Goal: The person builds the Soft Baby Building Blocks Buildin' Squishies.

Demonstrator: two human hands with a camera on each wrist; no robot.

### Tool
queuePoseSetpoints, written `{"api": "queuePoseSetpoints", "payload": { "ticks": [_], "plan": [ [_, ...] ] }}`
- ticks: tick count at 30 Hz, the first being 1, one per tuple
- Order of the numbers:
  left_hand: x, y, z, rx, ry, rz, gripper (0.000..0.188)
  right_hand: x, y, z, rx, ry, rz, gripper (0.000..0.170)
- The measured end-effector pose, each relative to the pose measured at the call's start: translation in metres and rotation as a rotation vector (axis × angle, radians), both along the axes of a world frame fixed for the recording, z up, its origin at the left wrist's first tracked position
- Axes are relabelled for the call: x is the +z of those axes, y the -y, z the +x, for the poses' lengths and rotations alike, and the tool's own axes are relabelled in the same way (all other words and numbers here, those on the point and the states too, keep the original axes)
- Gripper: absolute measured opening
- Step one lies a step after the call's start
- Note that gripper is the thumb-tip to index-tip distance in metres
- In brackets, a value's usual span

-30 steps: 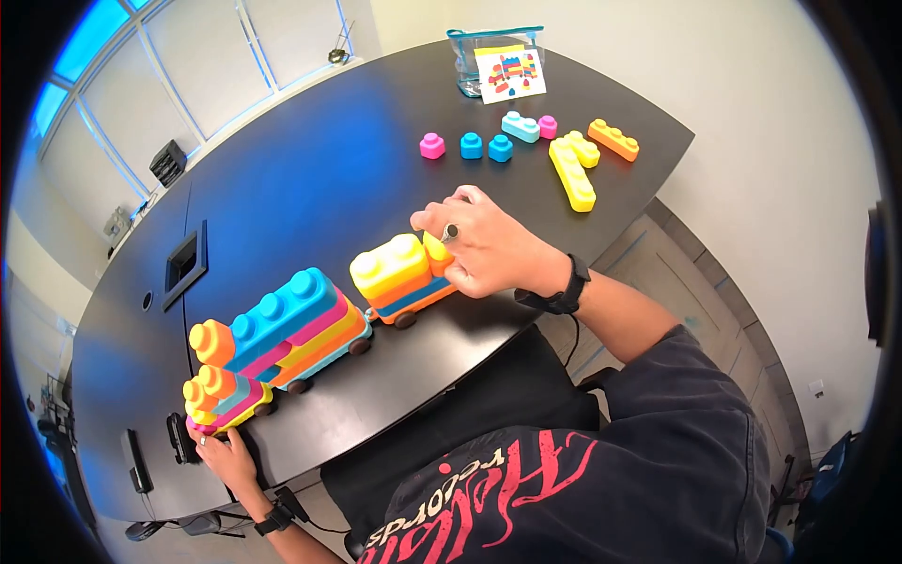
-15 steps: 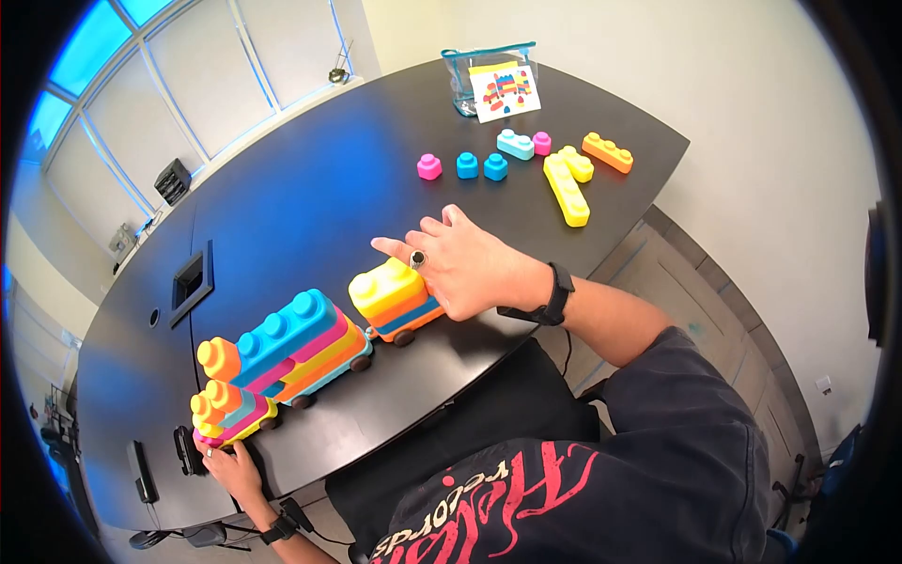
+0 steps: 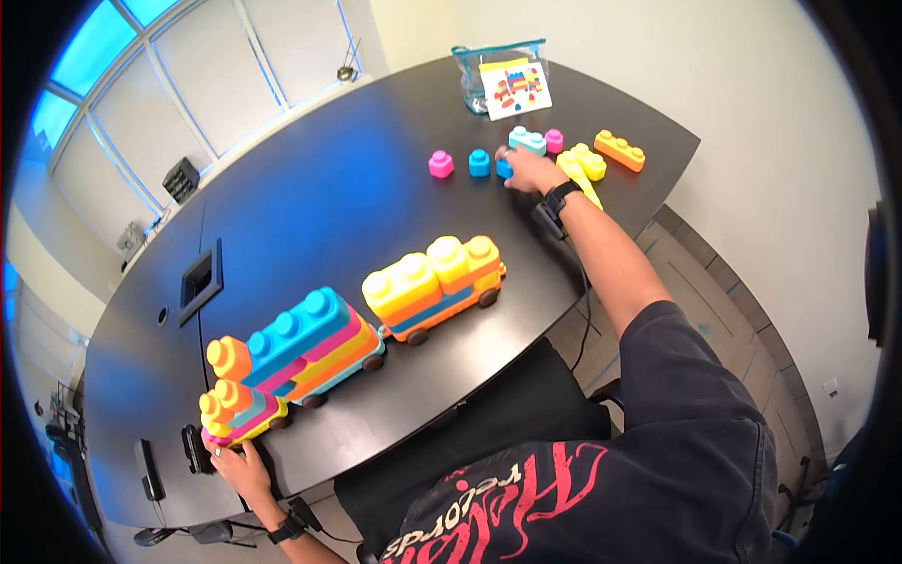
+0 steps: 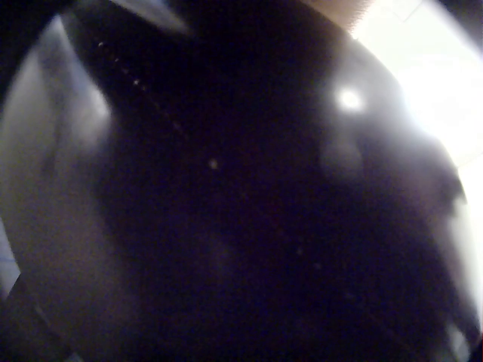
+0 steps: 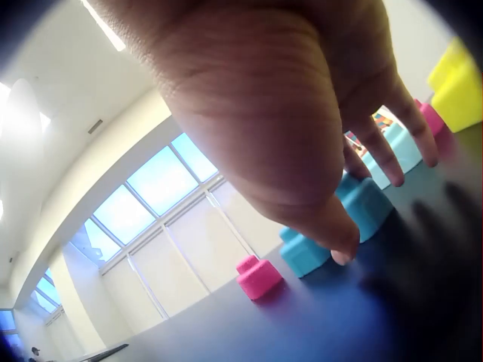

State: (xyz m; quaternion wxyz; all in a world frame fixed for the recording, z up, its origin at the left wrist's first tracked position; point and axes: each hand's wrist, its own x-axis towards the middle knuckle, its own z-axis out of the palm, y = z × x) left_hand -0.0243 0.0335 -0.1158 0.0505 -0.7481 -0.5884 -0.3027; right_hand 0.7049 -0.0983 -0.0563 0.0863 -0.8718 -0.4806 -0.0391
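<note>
A toy train of colourful building blocks stands on the dark table. Its small front car (image 3: 246,414) and tall middle car (image 3: 315,343) are at left, with an orange-and-yellow rear car (image 3: 432,289) at right. At the lower left, my left hand (image 3: 242,473) grips the end of the front car low down by its pink base. My right hand (image 3: 532,171) reaches over the loose blocks at the back. Its extended fingers and thumb spread around a small blue block (image 5: 368,205). Beside the thumb sits another blue block (image 3: 479,163). The left wrist view is dark and blurred.
A pink block (image 3: 441,164), a light-blue block (image 3: 527,140), yellow blocks (image 3: 587,162) and an orange block (image 3: 620,151) lie near the right hand. A clear pouch (image 3: 472,77) with a picture card (image 3: 518,91) stands behind. A table socket box (image 3: 199,282) is at left.
My right hand has left the rear car and moved away across the table to the loose blocks. The rear car now shows whole. My left hand stays at the front car.
</note>
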Motion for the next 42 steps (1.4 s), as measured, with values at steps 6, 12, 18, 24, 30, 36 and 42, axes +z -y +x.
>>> {"api": "queuePoseSetpoints", "payload": {
  "ticks": [6, 12, 18, 24, 30, 36, 42],
  "plan": [
    [-0.002, -0.002, -0.003, 0.038, -0.014, -0.029, 0.074, 0.019, 0.020, -0.034, -0.052, -0.010, 0.385, 0.040],
    [-0.004, -0.003, -0.006, 0.021, 0.019, -0.041, 0.070, 0.080, 0.094, -0.186, 0.259, -0.363, 0.767, 0.044],
    [-0.012, -0.006, -0.015, -0.026, -0.037, 0.067, 0.073, 0.067, 0.092, -0.220, 0.235, -0.189, 0.618, 0.048],
    [-0.011, -0.006, -0.010, -0.009, 0.078, -0.012, 0.071, 0.057, 0.093, -0.222, 0.240, -0.105, 0.648, 0.047],
    [-0.003, -0.001, -0.002, 0.023, 0.079, -0.077, 0.072, 0.061, 0.098, -0.228, 0.228, -0.140, 0.560, 0.049],
    [-0.011, -0.005, -0.007, 0.020, 0.046, -0.010, 0.074, 0.057, 0.100, -0.220, 0.263, -0.167, 0.530, 0.049],
    [-0.015, -0.008, -0.010, 0.028, 0.005, 0.039, 0.074, 0.055, 0.098, -0.206, 0.304, -0.458, 0.509, 0.049]
  ]
}}
